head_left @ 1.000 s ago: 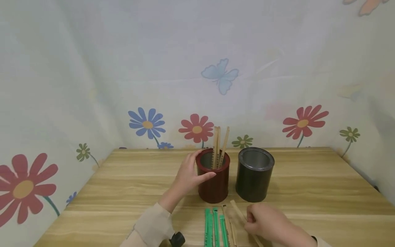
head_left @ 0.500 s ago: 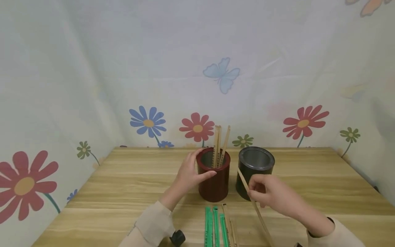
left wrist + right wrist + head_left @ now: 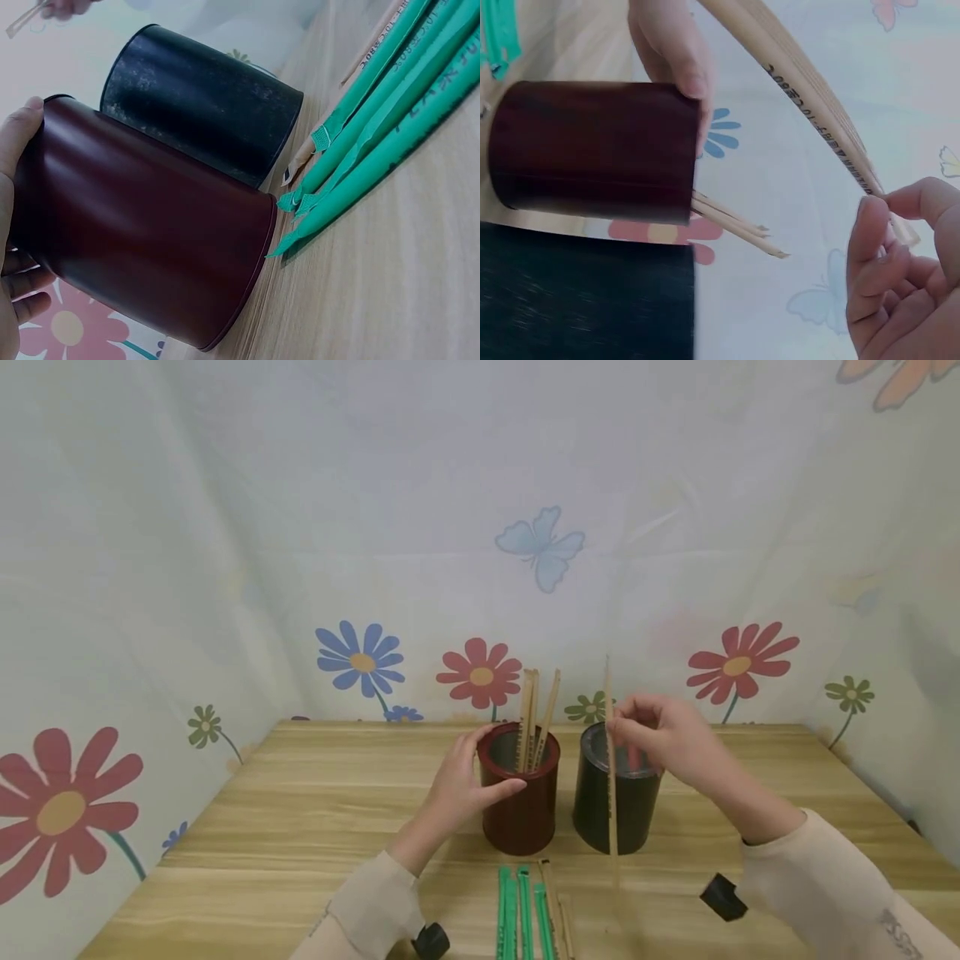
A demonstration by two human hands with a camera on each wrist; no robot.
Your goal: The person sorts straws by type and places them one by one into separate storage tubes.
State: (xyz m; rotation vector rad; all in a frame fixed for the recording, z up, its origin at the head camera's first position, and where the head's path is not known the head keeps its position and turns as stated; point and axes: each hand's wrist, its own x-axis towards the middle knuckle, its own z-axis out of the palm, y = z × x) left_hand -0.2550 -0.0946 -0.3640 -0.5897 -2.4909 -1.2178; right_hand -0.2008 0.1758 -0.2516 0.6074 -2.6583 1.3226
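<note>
My left hand (image 3: 457,785) holds the dark red can (image 3: 521,814) at its rim, thumb in front and fingers around the left side. Several brown paper-wrapped straws (image 3: 528,710) stand in that can. To its right is a black can (image 3: 636,810). My right hand (image 3: 675,739) is raised by the black can's rim and pinches one brown paper-wrapped straw (image 3: 810,112) near its upper end between thumb and index finger. The straw hangs nearly upright, overlapping the black can's front in the head view; dark print runs along it in the right wrist view.
Several green paper-wrapped straws (image 3: 523,910) lie side by side on the wooden table (image 3: 315,827) in front of the red can. Beside them on the right are brown wrapped straws (image 3: 551,897). A flower-printed cloth (image 3: 420,568) hangs behind the table.
My right hand has lifted the brown wrapped straw from the table up to the black can's rim, and the straw has turned from slanted to nearly upright. My left hand stays on the red can.
</note>
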